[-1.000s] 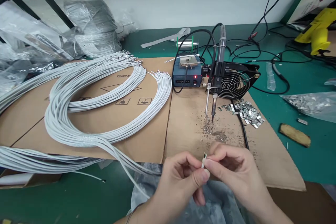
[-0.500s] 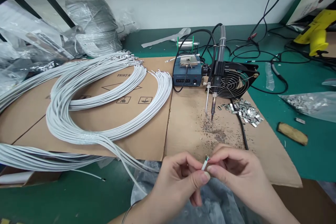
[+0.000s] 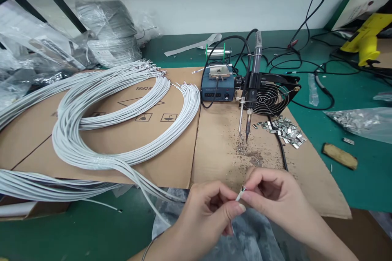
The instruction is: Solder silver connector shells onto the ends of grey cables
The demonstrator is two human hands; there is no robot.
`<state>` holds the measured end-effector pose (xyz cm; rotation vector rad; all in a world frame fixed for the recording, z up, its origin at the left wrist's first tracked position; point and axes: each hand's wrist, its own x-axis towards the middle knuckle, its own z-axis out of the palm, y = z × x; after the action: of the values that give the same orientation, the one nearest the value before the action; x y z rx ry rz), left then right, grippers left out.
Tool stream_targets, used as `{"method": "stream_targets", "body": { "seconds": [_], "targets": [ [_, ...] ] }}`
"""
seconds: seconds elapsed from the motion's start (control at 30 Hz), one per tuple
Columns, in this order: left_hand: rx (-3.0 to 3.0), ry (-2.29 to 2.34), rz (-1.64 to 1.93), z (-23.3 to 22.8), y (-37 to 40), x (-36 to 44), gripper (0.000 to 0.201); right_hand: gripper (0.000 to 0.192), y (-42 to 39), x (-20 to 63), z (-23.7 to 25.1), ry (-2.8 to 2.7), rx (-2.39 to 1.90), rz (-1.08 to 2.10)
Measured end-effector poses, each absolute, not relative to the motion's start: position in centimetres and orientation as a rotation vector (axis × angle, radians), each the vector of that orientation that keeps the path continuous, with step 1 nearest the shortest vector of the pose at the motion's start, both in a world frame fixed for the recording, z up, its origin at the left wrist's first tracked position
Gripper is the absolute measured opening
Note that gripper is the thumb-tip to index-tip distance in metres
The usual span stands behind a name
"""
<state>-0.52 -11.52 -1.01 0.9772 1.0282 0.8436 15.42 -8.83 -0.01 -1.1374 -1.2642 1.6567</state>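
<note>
Between thumb and forefinger, my left hand (image 3: 211, 212) pinches a white cable (image 3: 240, 195) just below its stripped end. The fingertips of my right hand (image 3: 272, 191) are closed on the thin wires coming out of that end, which are mostly covered by the fingers. Both hands meet close to the front edge of the cardboard (image 3: 220, 147), above my lap. Beyond them, a soldering iron (image 3: 253, 85) stands clamped tip down over specks of solder. To its right lies a pile of small metal connectors (image 3: 290, 132).
A thick coil of white cables (image 3: 70, 138) covers the left cardboard. Behind the iron stand a blue soldering station (image 3: 217, 85), a solder spool (image 3: 219, 52) and a fan (image 3: 272, 96). On the right are a sponge (image 3: 339, 155) and a bag of connectors (image 3: 367, 124).
My right fingertips have shifted over the wires, which stood spread above the cable end before and now show less. The cable end tilts a little more to the right.
</note>
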Motion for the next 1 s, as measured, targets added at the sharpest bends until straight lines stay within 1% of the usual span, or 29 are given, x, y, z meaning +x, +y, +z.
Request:
{"method": "stream_targets", "body": {
  "seconds": [0.17,0.3,0.4,0.6,0.7,0.8,1.0],
  "targets": [
    [0.825,1.019,0.88,-0.9,-11.3,-0.1,0.028,0.02,-9.7,14.3,-0.2,-1.088,-1.079,1.559],
    [0.763,1.011,0.924,-0.9,-11.1,-0.2,0.025,0.018,-10.2,13.6,-1.1,-1.072,-1.108,1.429],
    [0.682,0.91,0.916,-1.0,-10.9,-0.7,0.027,0.011,-10.1,14.0,-1.2,-1.207,-1.149,1.419],
    [0.552,0.694,0.825,-1.4,-10.9,-1.2,0.027,0.01,-9.0,15.2,0.8,-1.525,-1.222,1.435],
    [0.577,0.715,0.815,-1.3,-11.0,-1.2,0.027,0.008,-8.6,15.2,1.7,-1.694,-1.24,1.353],
    [0.634,0.798,0.812,-1.0,-11.1,-1.1,0.029,0.011,-8.3,15.4,2.2,-1.844,-1.265,1.262],
    [0.755,0.904,0.773,-0.8,-11.2,-0.9,0.032,0.013,-7.6,16.2,3.2,-2.044,-1.311,1.31]
  ]
}}
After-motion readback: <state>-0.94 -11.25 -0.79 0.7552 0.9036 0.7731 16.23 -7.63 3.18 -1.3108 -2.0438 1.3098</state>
